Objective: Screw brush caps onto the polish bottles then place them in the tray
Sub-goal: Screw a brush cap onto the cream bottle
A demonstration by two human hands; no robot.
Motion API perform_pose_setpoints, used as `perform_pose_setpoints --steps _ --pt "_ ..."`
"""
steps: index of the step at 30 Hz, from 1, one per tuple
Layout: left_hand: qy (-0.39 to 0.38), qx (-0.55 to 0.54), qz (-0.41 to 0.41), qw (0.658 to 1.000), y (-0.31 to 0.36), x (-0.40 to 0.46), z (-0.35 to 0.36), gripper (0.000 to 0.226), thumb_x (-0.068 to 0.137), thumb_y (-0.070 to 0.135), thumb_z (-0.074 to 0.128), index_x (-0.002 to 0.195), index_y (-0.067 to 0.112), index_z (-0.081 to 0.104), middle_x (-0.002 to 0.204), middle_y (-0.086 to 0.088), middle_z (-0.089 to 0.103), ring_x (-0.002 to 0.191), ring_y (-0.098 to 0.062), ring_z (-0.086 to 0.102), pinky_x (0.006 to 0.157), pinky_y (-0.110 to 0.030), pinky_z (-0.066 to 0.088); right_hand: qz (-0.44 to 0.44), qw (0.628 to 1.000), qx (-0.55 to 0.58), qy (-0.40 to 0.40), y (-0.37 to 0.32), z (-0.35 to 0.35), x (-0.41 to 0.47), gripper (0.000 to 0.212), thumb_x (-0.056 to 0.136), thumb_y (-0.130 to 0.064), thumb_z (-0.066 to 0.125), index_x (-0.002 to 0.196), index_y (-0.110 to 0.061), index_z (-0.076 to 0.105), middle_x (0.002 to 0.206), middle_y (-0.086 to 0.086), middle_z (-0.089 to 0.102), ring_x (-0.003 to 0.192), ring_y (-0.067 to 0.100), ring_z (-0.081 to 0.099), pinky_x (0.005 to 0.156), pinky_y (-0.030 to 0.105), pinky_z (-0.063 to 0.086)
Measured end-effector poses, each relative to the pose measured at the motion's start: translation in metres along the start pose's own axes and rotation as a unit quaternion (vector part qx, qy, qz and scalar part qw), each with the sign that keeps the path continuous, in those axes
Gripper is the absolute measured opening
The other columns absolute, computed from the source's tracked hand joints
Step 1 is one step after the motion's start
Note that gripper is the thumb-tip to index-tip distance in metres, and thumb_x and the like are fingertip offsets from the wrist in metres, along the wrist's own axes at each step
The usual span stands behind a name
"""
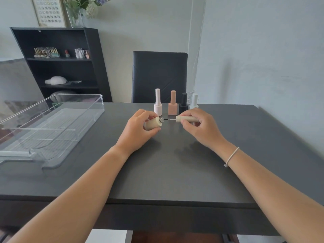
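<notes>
Both forearms reach forward, wrists angled inward. Left hand is curled tight, fingers wrapped round what it holds; right hand pinches with thumb and fingertips, a thin band on its wrist.

On the surface a tray sits at the left. Four capped bottles stand in a row near the far edge — behind the hands. A chair stands beyond that edge, and a bookshelf stands further back — to the left.
</notes>
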State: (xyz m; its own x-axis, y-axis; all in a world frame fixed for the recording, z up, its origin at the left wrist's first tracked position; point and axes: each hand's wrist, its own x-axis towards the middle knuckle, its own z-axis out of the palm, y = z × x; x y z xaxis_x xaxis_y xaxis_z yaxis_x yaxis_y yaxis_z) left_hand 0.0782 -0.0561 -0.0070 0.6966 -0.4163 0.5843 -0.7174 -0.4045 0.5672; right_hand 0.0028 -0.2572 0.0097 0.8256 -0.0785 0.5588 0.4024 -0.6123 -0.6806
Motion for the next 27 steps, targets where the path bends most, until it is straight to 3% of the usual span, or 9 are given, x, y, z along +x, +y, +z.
perform_pose_setpoints --steps 6,16,24,27 --pt "-0.006 0.007 0.006 1.000 0.002 -0.001 0.000 0.027 0.074 0.016 0.073 0.098 0.020 0.062 0.097 0.004 0.055 0.086 -0.007 0.049 0.065 -0.009 0.036 -0.005 1.000 -0.018 0.002 0.000 0.000 0.000 0.014 0.082 -0.015 0.061 0.083 -0.027 0.067 0.073 -0.014 0.055 0.059 0.001 0.046 0.055 0.011 0.036" --pt "-0.025 0.021 0.019 0.999 0.004 0.000 -0.001 0.028 0.074 0.016 0.072 0.100 0.022 0.061 0.097 0.002 0.055 0.086 0.000 0.048 0.069 -0.007 0.036 -0.023 0.998 -0.054 -0.007 0.000 0.002 0.001 0.009 0.082 -0.017 0.062 0.085 -0.021 0.069 0.069 -0.017 0.050 0.062 -0.003 0.047 0.056 0.007 0.035" --pt "-0.058 0.042 0.042 0.997 0.012 0.000 0.005 0.027 0.076 0.018 0.071 0.102 0.019 0.063 0.097 0.008 0.053 0.087 -0.004 0.047 0.070 -0.007 0.035 -0.043 0.995 -0.079 -0.053 -0.003 0.005 -0.001 0.017 0.082 -0.014 0.062 0.095 -0.022 0.069 0.078 -0.013 0.048 0.063 0.001 0.043 0.059 0.013 0.032" --pt "-0.068 0.038 0.048 0.996 0.016 0.000 0.008 0.027 0.076 0.018 0.070 0.103 0.017 0.063 0.098 0.005 0.055 0.087 -0.006 0.048 0.071 -0.007 0.034 -0.064 0.992 -0.085 -0.070 -0.004 0.006 -0.001 0.019 0.083 -0.010 0.061 0.099 -0.017 0.067 0.082 -0.015 0.049 0.069 -0.006 0.047 0.061 0.007 0.034"
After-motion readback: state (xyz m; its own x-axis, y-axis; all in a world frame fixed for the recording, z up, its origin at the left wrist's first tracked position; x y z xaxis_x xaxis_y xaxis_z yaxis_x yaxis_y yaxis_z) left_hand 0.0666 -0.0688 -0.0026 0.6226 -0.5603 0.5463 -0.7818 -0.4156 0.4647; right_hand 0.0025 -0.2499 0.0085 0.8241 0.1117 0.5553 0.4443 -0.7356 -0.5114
